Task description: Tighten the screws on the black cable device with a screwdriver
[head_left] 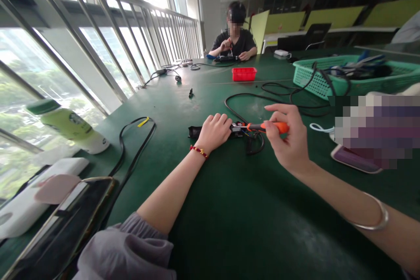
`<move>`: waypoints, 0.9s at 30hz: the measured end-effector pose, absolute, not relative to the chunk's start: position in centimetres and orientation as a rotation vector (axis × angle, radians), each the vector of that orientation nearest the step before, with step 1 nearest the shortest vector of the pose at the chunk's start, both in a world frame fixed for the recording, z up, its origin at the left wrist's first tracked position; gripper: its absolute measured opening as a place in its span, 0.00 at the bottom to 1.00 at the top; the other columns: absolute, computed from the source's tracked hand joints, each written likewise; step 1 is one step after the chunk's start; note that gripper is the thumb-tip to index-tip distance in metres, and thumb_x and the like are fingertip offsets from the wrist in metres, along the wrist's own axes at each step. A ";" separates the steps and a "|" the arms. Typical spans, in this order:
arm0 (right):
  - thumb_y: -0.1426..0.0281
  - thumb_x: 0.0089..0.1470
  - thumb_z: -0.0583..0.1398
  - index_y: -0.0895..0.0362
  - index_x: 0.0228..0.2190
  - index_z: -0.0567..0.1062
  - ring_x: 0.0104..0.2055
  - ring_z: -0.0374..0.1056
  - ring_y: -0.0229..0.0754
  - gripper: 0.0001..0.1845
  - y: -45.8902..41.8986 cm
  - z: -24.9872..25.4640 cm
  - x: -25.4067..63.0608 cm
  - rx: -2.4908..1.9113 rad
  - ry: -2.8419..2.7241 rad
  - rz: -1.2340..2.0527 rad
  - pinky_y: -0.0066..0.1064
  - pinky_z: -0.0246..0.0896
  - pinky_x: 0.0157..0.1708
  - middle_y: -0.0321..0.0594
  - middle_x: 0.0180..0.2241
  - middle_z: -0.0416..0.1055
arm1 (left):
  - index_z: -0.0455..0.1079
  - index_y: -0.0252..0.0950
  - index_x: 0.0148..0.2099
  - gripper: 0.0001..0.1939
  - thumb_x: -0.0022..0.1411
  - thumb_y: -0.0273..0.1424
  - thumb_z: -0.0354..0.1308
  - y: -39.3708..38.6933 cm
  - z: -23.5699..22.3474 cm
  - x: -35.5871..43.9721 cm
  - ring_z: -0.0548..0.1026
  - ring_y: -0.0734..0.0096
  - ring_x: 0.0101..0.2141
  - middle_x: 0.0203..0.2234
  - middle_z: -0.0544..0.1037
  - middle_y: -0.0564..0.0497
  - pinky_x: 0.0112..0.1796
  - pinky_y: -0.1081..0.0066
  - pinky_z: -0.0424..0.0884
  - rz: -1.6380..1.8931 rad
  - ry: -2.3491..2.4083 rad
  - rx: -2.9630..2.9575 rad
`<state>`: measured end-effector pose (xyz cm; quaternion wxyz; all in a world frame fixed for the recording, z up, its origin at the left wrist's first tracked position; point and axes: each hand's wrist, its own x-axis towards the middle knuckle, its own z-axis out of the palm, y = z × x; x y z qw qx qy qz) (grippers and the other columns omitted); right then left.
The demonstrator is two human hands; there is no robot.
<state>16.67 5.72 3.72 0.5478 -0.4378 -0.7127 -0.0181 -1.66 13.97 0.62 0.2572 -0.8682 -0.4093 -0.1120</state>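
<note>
With our left hand (215, 132) we grip the long black plastic device (239, 134), which lies on the dark green worktop (210, 218); in our right hand (292, 142) we hold the orange-and-black screwdriver (259, 127) nearly level by its handle, its metal shaft running to the device's opened part, where small coloured wires show; a thin black cable (226, 100) loops behind; farther off stand the small red plastic tray (244, 75) and, to the right, the teal perforated plastic basket (311, 81).
</note>
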 end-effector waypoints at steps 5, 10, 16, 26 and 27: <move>0.66 0.56 0.56 0.49 0.39 0.67 0.29 0.66 0.43 0.07 5.2 1.0 17.8 -0.984 -1.674 -0.145 0.38 0.62 0.33 0.37 0.27 0.67 | 0.67 0.34 0.42 0.10 0.65 0.27 0.45 14.1 0.6 -1.3 0.69 0.59 0.41 0.38 0.73 0.44 0.37 0.64 0.61 -0.305 -1.210 -2.374; 0.66 0.55 0.56 0.50 0.39 0.67 0.32 0.67 0.43 0.07 5.3 0.0 18.1 -1.000 -1.644 -0.128 0.38 0.63 0.33 0.37 0.29 0.68 | 0.71 0.33 0.40 0.12 0.65 0.27 0.46 13.8 2.8 -0.3 0.73 0.59 0.40 0.35 0.75 0.43 0.35 0.65 0.63 -0.166 -1.334 -2.474; 0.65 0.57 0.54 0.50 0.36 0.68 0.37 0.67 0.47 0.05 5.2 0.1 18.1 -1.008 -1.603 -0.187 0.43 0.63 0.36 0.40 0.28 0.66 | 0.74 0.30 0.38 0.14 0.64 0.26 0.47 12.1 5.5 0.7 0.76 0.57 0.37 0.34 0.77 0.40 0.31 0.66 0.64 0.111 -1.445 -2.488; 0.67 0.53 0.56 0.47 0.49 0.61 0.35 0.68 0.44 0.21 5.2 -0.7 18.0 -0.857 -1.597 -0.062 0.40 0.67 0.31 0.42 0.38 0.66 | 0.74 0.31 0.41 0.09 0.59 0.23 0.55 10.7 6.7 1.1 0.76 0.57 0.38 0.38 0.77 0.40 0.30 0.69 0.66 0.218 -1.500 -2.506; 0.67 0.53 0.56 0.46 0.49 0.61 0.36 0.68 0.45 0.21 5.3 -0.8 18.1 -0.853 -1.600 -0.065 0.41 0.67 0.32 0.42 0.38 0.66 | 0.74 0.30 0.41 0.09 0.59 0.23 0.55 10.7 6.8 1.2 0.76 0.56 0.38 0.38 0.77 0.39 0.30 0.68 0.66 0.218 -1.510 -2.513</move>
